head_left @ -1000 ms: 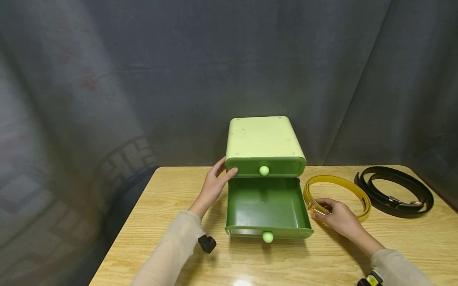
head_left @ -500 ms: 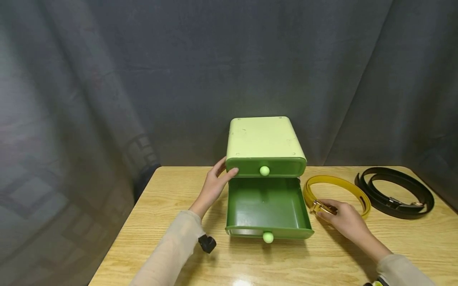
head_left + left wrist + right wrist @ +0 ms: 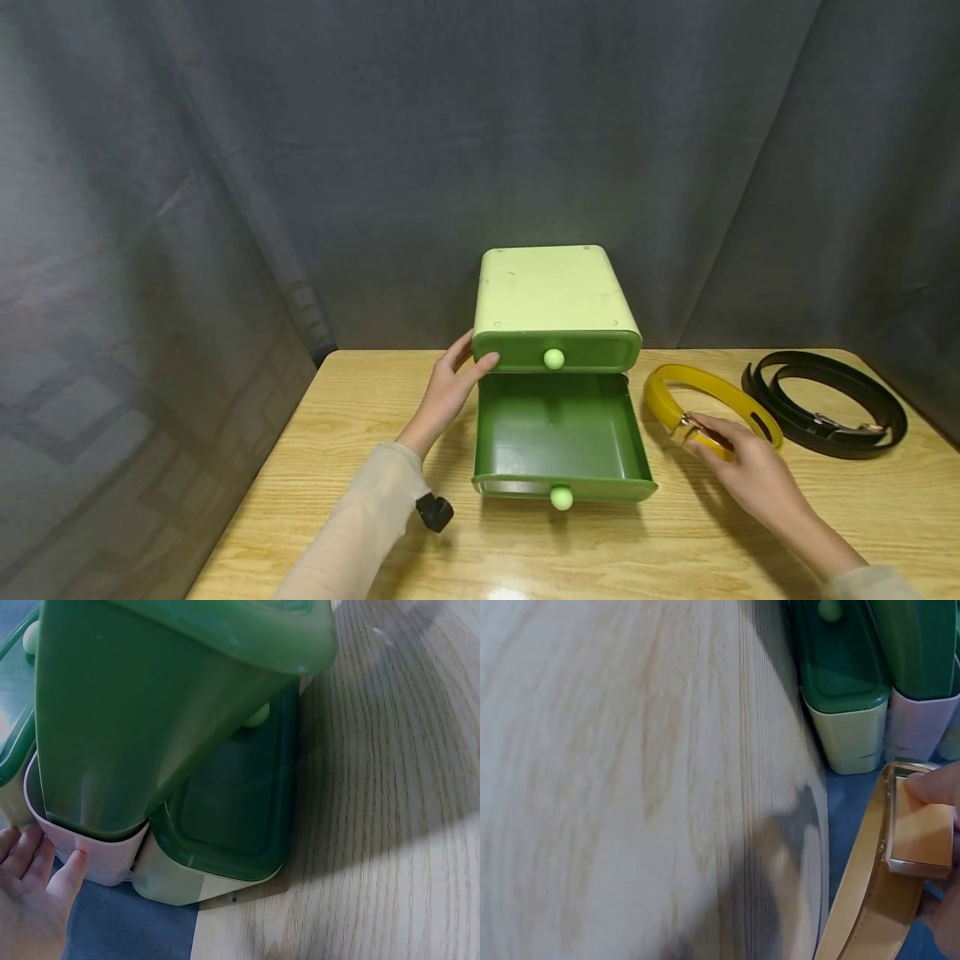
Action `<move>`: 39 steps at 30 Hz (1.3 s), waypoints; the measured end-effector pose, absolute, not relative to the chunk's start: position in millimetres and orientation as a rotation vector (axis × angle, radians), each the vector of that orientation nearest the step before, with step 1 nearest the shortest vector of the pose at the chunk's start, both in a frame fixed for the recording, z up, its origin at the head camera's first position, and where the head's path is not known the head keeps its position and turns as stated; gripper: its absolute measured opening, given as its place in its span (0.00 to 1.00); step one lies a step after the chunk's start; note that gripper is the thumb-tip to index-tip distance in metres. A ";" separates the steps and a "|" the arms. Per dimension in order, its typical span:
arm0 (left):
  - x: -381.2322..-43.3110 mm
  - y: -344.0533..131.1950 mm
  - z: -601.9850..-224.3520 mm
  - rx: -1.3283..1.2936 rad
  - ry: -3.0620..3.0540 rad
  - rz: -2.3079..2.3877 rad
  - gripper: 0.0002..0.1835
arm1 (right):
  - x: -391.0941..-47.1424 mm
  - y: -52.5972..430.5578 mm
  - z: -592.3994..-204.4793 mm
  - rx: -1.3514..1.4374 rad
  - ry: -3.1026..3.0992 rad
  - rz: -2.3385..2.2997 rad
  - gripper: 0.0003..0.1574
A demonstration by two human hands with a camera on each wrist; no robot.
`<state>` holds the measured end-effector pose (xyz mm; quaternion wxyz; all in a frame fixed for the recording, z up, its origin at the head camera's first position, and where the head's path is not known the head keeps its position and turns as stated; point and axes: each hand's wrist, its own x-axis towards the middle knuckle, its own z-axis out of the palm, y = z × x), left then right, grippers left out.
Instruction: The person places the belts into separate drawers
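My right hand (image 3: pixel 757 479) pinches a yellow belt (image 3: pixel 663 400) at its metal buckle (image 3: pixel 684 427), the thumb pressing on the buckle plate in the right wrist view. The strap curves away in a loop, tilted up at the buckle end. Just left of it stands a small drawer cabinet (image 3: pixel 555 287) with a pale yellow-green top. Its middle drawer (image 3: pixel 562 433) is pulled out, with nothing inside. My left hand (image 3: pixel 442 396) rests against the cabinet's left side, thumb on the front edge. In the left wrist view its fingertips touch the pink casing (image 3: pixel 105 859).
A coiled black belt (image 3: pixel 847 446) lies at the table's back right. Below the pulled-out drawer, the bottom drawer (image 3: pixel 232 802) is closed. The wooden table (image 3: pixel 360 400) ends against a dark grey curtain (image 3: pixel 420 167).
My right hand has moved slightly right and toward me, lifting the belt's buckle end away from the drawer. The left hand and the cabinet have stayed put.
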<state>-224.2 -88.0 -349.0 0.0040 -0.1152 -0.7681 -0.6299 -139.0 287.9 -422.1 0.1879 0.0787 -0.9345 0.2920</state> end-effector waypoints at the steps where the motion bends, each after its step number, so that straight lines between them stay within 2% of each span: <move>1: -223.8 -88.0 -348.7 -0.361 -2.408 -1.973 0.37 | -138.1 288.6 -421.4 0.232 -2.613 0.826 0.27; 13: -221.9 -88.1 -347.1 -0.369 -2.407 -1.976 0.37 | -124.0 295.3 -417.8 0.314 -2.492 0.866 0.26; 24: -221.9 -88.1 -347.3 -0.375 -2.406 -1.982 0.37 | -104.2 299.0 -407.2 0.209 -2.541 0.913 0.28; 39: -223.3 -88.1 -348.5 -0.378 -2.408 -1.972 0.37 | -83.1 293.1 -389.7 0.258 -2.520 0.921 0.31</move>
